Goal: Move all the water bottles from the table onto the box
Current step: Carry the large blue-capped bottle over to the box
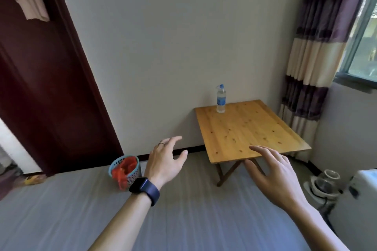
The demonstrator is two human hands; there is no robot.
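Note:
One clear water bottle (221, 99) with a blue cap and blue label stands upright at the far left corner of a small wooden folding table (251, 128) against the wall. My left hand (165, 161), with a dark watch on the wrist and a ring, hovers in the air left of the table, fingers spread and holding nothing. My right hand (273, 171) hovers in front of the table's near edge, fingers relaxed and empty. Both hands are well short of the bottle. No box is in view.
A blue mesh basket (125, 171) with red contents stands on the grey floor by the wall. A dark red door (47, 79) is at the left. A striped curtain (312, 67) and a window are at the right, with a glass kettle (324, 183) and a white appliance below.

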